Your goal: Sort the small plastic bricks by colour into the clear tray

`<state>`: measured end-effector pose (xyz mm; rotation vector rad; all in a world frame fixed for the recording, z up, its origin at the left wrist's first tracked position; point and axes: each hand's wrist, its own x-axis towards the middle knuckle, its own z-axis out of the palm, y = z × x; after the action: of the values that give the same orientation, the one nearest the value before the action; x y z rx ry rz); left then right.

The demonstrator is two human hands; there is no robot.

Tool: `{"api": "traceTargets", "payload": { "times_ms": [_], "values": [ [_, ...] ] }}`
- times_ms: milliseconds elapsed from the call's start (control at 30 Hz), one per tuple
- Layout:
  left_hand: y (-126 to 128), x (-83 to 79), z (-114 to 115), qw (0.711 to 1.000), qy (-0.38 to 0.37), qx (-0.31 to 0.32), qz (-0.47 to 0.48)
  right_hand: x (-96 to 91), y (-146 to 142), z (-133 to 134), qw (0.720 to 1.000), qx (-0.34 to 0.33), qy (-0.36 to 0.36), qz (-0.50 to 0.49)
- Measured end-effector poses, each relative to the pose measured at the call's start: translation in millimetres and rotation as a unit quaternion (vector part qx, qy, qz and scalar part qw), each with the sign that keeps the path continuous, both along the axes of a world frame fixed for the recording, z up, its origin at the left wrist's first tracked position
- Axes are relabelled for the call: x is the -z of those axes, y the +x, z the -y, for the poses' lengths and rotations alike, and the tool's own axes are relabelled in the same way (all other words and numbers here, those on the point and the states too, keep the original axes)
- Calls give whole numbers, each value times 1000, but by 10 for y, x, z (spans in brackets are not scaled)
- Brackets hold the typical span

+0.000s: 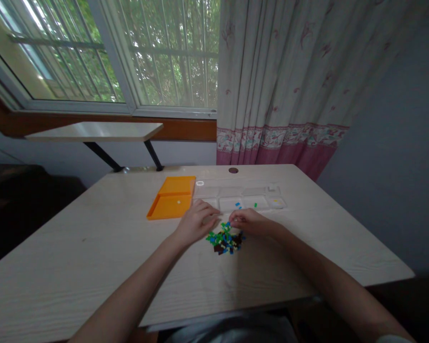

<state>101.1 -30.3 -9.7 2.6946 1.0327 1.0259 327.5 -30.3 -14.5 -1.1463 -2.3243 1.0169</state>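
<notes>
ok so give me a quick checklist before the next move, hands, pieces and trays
1. Both hands near the coloured cluster: ok, left hand to its left, right hand at its upper right edge.
2. Right hand gripping a piece: cannot tell, too small at the fingertips.
3. Cluster separated by colour: not ok, green, blue, pale and dark brown are mixed.
4. Orange tray open: ok, a small white piece lies in it.
5. Clear tray cleared of pieces: not ok, blue pieces and a green piece show there.
</notes>
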Motion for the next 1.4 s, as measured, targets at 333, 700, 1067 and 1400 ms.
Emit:
{"api": "traceTargets", "payload": {
  "times_ms": [333,700,1067,1400],
  "values": [
    [143,-18,121,998,-9,58,6,115,-11,-25,992,-33,-69,-101],
    [133,12,95,999,-17,27,42,66,-62,17,997,46,29,-48],
    [131,46,76,997,-16,11,75,93,-117,74,963,107,248,4],
    [152,15,95,997,-27,15,68,106,-130,79,935,92,338,-47]
  ]
}}
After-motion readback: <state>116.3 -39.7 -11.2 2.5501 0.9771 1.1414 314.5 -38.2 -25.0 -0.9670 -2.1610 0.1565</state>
